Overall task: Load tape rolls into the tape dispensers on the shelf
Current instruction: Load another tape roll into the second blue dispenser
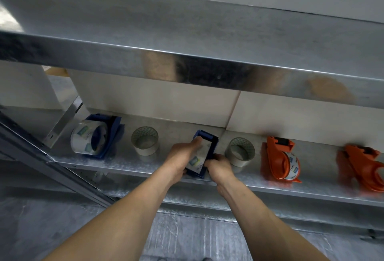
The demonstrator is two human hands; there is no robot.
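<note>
Wide view first: the metal shelf (176,134) runs left to right, and everything in play sits on it. Far right, an orange dispenser (361,169); next to it a second orange dispenser (278,157) with tape in it. At the left end, a blue dispenser (110,136) that's already carrying its own roll.

Dead centre is the action. The middle blue dispenser (209,142) sits at the shelf's front edge, its long axis running from the person towards the back wall, far end leaning slightly right. A clear tape roll (197,160) is sitting in its cradle.

The left hand (180,157) comes in from the left, thumb laid along the top of the roll and fingers curled round the dispenser's left flank. The right hand (218,167) clasps the near right corner. Both are grasping firmly.

So the roll lies between the two hands, nearer the left thumb. That thumb looks best placed to press it home while the right hand braces.

Two loose rolls are waiting: one to the left (145,143), one just right of the right hand (240,151).
</note>
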